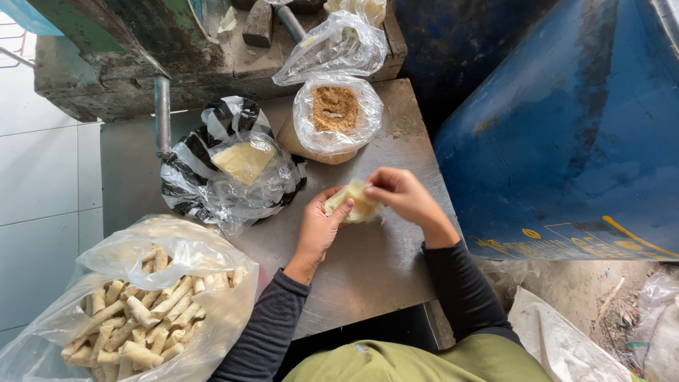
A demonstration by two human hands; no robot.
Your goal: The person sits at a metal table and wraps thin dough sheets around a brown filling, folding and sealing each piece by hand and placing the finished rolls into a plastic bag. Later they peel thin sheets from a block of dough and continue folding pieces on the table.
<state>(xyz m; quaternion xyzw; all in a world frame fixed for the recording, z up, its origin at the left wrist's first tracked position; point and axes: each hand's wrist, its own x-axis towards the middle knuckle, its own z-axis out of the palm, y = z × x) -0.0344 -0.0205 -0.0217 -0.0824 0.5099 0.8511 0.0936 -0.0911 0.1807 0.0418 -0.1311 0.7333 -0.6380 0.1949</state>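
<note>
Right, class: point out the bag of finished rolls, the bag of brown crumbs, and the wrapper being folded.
bag of finished rolls (141,318), head view, on the piled rolls.
bag of brown crumbs (334,108), head view, crumb surface.
wrapper (357,201), head view, its pale middle.

Soft even daylight, sharp focus, faint shadows, wide-angle bending at the edges

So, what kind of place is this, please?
Probably a small, informal food-making workshop, not a home kitchen. Both hands, left hand and right hand, fold a pale wrapper over a metal table, beside a bag of finished rolls, a bag of brown filling and a blue drum.
</note>
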